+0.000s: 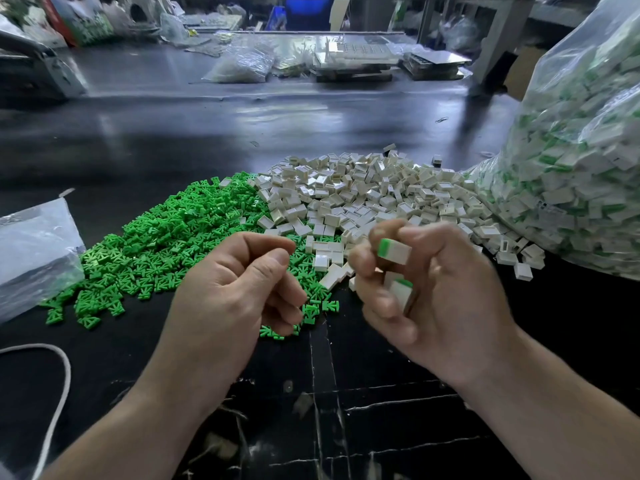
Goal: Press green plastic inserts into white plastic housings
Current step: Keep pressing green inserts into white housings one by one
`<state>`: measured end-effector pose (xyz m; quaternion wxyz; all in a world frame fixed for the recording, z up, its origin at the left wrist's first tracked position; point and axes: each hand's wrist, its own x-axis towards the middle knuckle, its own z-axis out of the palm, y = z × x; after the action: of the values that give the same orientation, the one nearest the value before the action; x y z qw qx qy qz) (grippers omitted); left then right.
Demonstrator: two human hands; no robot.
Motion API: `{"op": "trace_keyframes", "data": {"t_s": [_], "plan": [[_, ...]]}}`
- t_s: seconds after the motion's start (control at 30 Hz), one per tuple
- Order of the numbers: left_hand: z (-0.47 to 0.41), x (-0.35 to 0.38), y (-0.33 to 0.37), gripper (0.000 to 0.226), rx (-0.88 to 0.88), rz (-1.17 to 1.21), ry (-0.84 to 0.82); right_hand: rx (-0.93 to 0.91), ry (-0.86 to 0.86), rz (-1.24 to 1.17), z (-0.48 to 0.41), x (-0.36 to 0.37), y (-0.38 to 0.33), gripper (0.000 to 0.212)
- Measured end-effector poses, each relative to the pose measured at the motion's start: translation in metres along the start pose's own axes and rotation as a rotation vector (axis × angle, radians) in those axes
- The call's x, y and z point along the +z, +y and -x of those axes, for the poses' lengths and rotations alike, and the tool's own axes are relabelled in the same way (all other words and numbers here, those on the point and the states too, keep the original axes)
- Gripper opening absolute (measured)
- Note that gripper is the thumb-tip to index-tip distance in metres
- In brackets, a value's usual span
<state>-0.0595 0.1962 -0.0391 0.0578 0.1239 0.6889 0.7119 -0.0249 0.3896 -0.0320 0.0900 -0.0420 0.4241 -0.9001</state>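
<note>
Head view. Dark worktop (138,140).
Large clear bag (571,168) at 3 o'clock, packed with white pieces showing green.
Smaller clear bag (34,251) at 9 o'clock, contents unclear.
Green inserts (166,244) heaped centre-left, white housings (363,192) heaped at 1 o'clock; the piles touch.
Right grip (433,296) curled round two filled housings (394,249).
Left grip (235,289) curled, thumb on forefinger; cannot tell if it holds anything.

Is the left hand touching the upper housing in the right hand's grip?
Apart. The head view shows a clear gap between the left hand and the upper housing. Only the right hand pinches it.
</note>
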Motion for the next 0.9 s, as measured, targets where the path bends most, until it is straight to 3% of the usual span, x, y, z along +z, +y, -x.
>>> {"op": "trace_keyframes", "data": {"t_s": [0.07,0.13,0.17,0.23,0.3,0.33,0.43,0.53,0.6,0.7,0.9], "plan": [[0.000,-0.005,-0.001,0.017,0.006,-0.182,0.019,0.009,0.021,-0.097,-0.002,-0.005,-0.005,0.011],[0.002,-0.006,-0.004,0.009,0.072,-0.495,-0.017,0.056,0.072,0.033,-0.004,-0.009,-0.006,0.012],[0.004,-0.006,-0.005,0.009,0.122,-0.686,-0.038,0.073,0.113,0.207,-0.005,-0.010,-0.004,0.017],[0.007,-0.002,-0.007,0.018,0.187,-0.970,-0.068,0.018,0.222,0.833,-0.004,-0.011,0.002,0.016],[0.007,0.000,-0.007,0.027,0.198,-1.079,-0.065,-0.107,0.233,1.460,-0.004,-0.014,0.011,0.013],[0.007,0.000,-0.007,0.029,0.203,-1.103,-0.056,-0.123,0.197,1.621,-0.004,-0.014,0.016,0.018],[0.005,0.000,-0.007,0.031,0.230,-1.137,-0.041,-0.116,0.190,1.702,-0.005,-0.010,0.023,0.024],[0.006,0.004,-0.010,0.032,0.273,-1.169,-0.056,-0.199,0.354,1.806,-0.004,-0.016,0.012,0.032],[0.004,0.007,-0.012,0.034,0.316,-1.218,-0.095,-0.076,0.426,1.923,-0.004,-0.022,0.001,0.036],[0.000,0.013,-0.014,0.028,0.398,-1.285,-0.182,0.112,0.404,2.037,-0.007,-0.027,0.000,0.033],[-0.003,0.017,-0.020,0.012,0.441,-1.279,-0.234,0.003,0.289,2.049,-0.009,-0.026,0.010,0.026]]}}
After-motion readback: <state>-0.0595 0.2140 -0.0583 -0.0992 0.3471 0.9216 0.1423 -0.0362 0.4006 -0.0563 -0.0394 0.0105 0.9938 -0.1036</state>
